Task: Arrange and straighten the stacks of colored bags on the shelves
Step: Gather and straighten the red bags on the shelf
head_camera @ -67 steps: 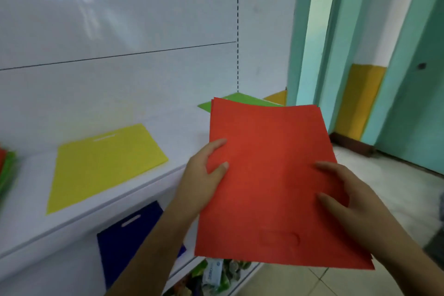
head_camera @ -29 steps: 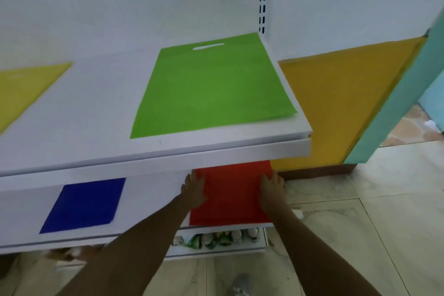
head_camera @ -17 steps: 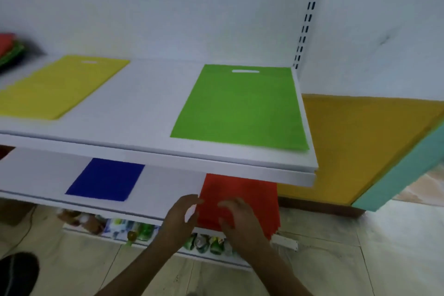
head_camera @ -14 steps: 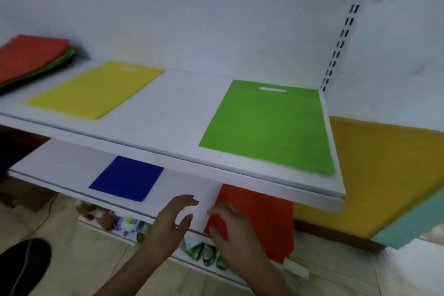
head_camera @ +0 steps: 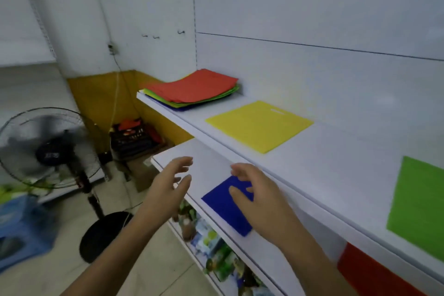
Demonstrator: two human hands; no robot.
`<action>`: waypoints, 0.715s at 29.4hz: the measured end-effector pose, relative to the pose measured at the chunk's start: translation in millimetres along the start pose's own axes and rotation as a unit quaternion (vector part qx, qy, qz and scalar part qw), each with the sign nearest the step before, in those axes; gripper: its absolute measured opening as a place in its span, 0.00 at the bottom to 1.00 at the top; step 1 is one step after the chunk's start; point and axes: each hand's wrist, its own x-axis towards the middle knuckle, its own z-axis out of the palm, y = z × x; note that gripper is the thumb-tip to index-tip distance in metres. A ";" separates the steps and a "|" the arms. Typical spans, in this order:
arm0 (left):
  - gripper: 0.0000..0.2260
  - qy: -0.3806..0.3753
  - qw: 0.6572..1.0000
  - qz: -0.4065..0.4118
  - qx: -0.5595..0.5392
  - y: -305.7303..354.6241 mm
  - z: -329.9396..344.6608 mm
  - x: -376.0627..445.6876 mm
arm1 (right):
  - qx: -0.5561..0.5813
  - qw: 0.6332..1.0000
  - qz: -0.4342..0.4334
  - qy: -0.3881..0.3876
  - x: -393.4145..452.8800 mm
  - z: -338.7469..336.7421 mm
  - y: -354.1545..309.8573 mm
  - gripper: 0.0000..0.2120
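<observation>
A stack of colored bags [head_camera: 192, 90] with a red one on top lies at the far left end of the upper shelf [head_camera: 324, 151]. A single yellow bag [head_camera: 259, 125] and a green bag [head_camera: 418, 206] lie flat farther right on that shelf. On the lower shelf [head_camera: 204, 166] lie a blue bag [head_camera: 223, 206] and, at the right, a red bag [head_camera: 365, 274]. My left hand [head_camera: 168, 187] hovers with fingers relaxed in front of the lower shelf, holding nothing. My right hand [head_camera: 259, 197] hangs over the blue bag, fingers loosely spread and empty.
A standing fan [head_camera: 48, 149] is on the floor at the left, with a blue crate [head_camera: 21, 226] beside it. A dark basket [head_camera: 132, 137] sits by the yellow wall base. Packaged goods [head_camera: 216, 247] fill the bottom shelf under the blue bag.
Both hands have let go of the red bag, which now lies on the lower shelf. My view and hands have swung left toward the blue bag and the stack.
</observation>
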 end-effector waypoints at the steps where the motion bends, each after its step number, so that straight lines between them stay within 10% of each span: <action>1: 0.16 0.006 1.000 -0.002 -0.002 -12.8 -17.8 10.4 | -0.014 1.000 -0.007 -0.004 21.9 14.3 -6.9 0.18; 21: 0.14 0.006 0.993 0.063 -0.103 -159.2 -171.4 226.0 | -0.153 0.983 0.050 0.083 311.6 136.4 -47.6 0.16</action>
